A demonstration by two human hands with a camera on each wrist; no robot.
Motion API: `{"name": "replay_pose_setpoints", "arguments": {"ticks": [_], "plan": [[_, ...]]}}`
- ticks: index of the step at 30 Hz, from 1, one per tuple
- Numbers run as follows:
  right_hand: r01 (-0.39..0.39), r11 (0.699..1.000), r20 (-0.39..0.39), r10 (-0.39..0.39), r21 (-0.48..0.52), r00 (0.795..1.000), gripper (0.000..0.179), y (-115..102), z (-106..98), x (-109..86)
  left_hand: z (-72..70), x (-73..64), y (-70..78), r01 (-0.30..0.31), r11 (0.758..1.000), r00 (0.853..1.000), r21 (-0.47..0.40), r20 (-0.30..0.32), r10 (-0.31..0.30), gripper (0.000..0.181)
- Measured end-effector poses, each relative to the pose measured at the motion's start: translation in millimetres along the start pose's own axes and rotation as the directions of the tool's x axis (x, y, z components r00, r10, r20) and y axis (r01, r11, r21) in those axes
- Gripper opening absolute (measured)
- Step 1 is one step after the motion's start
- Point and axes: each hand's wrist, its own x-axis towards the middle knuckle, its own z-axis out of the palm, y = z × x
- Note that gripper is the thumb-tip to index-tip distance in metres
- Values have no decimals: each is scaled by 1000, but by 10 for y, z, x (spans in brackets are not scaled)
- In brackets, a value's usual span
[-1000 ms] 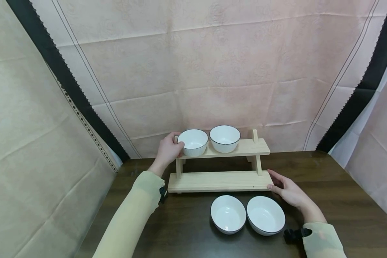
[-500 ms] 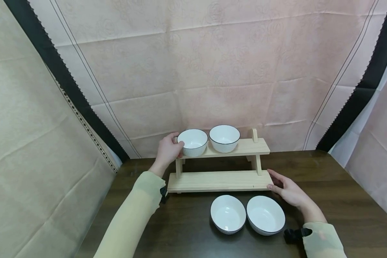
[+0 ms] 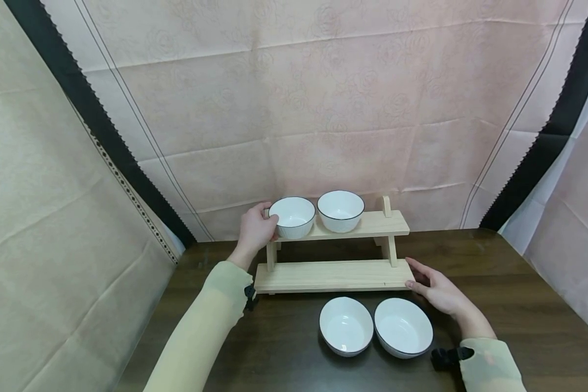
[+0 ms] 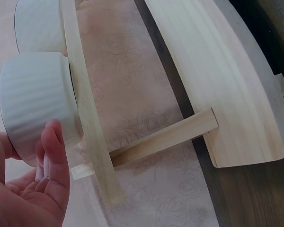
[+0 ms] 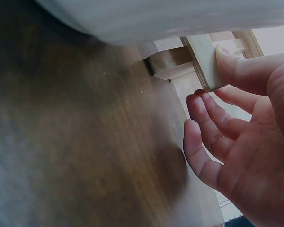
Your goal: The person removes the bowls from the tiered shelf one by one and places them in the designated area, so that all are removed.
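Note:
A two-tier wooden shelf rack (image 3: 333, 276) stands on the table. On the left part of its upper board sits a white bowl (image 3: 292, 219) with a dark rim, and my left hand (image 3: 256, 228) grips that bowl from the left side. The left wrist view shows the thumb and fingers around the bowl (image 4: 38, 99), close to the upper board's end. A second white bowl (image 3: 341, 212) rests beside it on the same board. My right hand (image 3: 440, 291) pinches the right end of the rack's lower board (image 5: 206, 59), thumb on one face and fingers at the other.
Two more white bowls stand on the dark wooden table (image 3: 264, 343) in front of the rack: a left one (image 3: 346, 325) and a right one (image 3: 404, 326), side by side near my right wrist. Behind the rack hangs a pale patterned cloth (image 3: 323, 109).

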Motion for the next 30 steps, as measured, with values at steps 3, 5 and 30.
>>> {"name": "replay_pose_setpoints", "arguments": {"ticks": [3,5,30], "plan": [[1,1000,-2,-1,-6,1000,75,1,-1,-3,1,-4,-7,1,1000,1000,-4,-2,-1,56],[5,1000,-1,-5,-10,1000,75,0,-2,-4,2,-9,-12,-3,1000,1000,-3,-5,2,55],[-3,1000,-4,3,-6,1000,74,-6,-4,-9,0,-41,-100,-14,999,999,-48,-48,12,50]]}}
